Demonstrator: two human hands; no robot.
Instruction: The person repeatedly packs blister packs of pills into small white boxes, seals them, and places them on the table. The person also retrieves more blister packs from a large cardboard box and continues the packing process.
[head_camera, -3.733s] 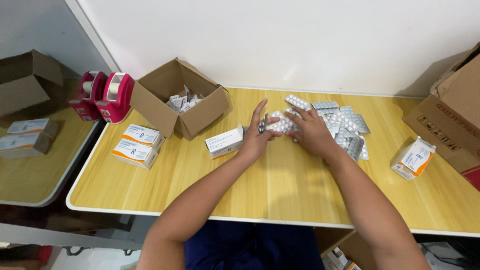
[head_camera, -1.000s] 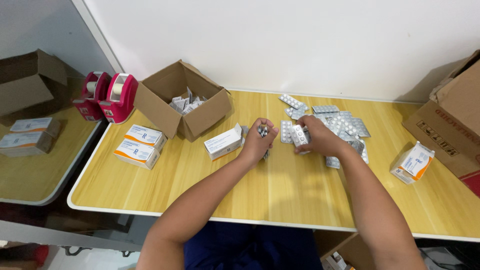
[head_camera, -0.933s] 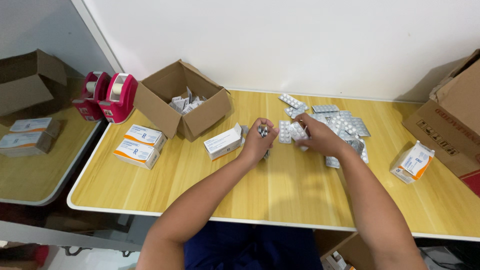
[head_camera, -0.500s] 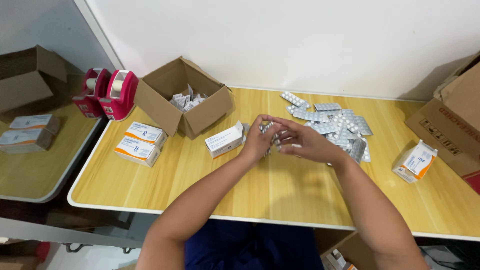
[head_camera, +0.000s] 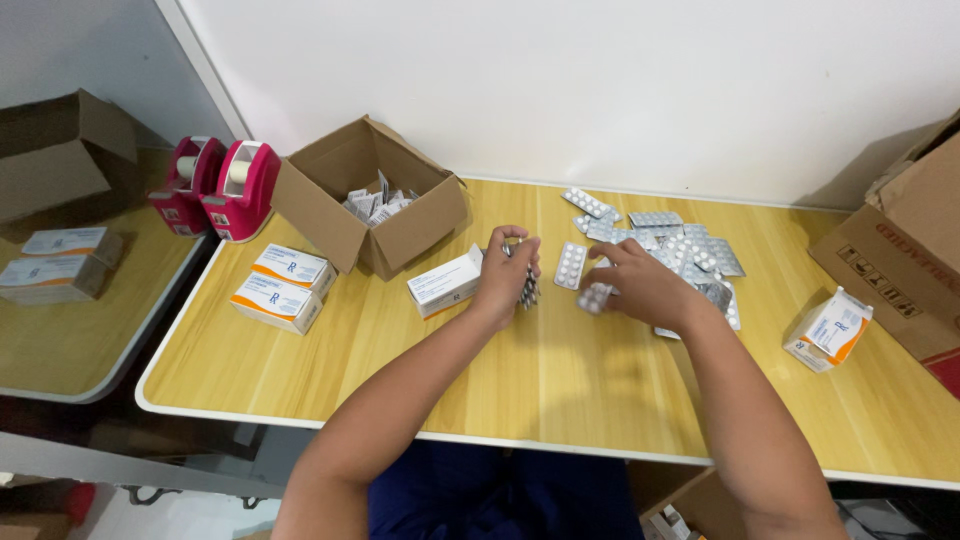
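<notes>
My left hand (head_camera: 507, 275) is closed around a small stack of silver blister packs (head_camera: 527, 290), held upright on the wooden table (head_camera: 560, 380). My right hand (head_camera: 640, 285) lies just to the right of it, fingers pinching one blister pack (head_camera: 594, 297) flat against the table. Another blister pack (head_camera: 570, 265) lies between the two hands. Behind my right hand spreads a loose pile of blister packs (head_camera: 680, 245). A white and orange carton (head_camera: 446, 281) lies just left of my left hand.
An open cardboard box (head_camera: 370, 195) with blister packs inside stands at the back left. Two stacked cartons (head_camera: 282, 287) lie at the left, another carton (head_camera: 828, 328) at the right. Two pink tape dispensers (head_camera: 220, 185) sit left. A large cardboard box (head_camera: 905, 250) stands far right.
My hands met over the stack half a second ago. Now my right hand has drawn away to the right and presses a pack on the table. My left hand keeps the stack.
</notes>
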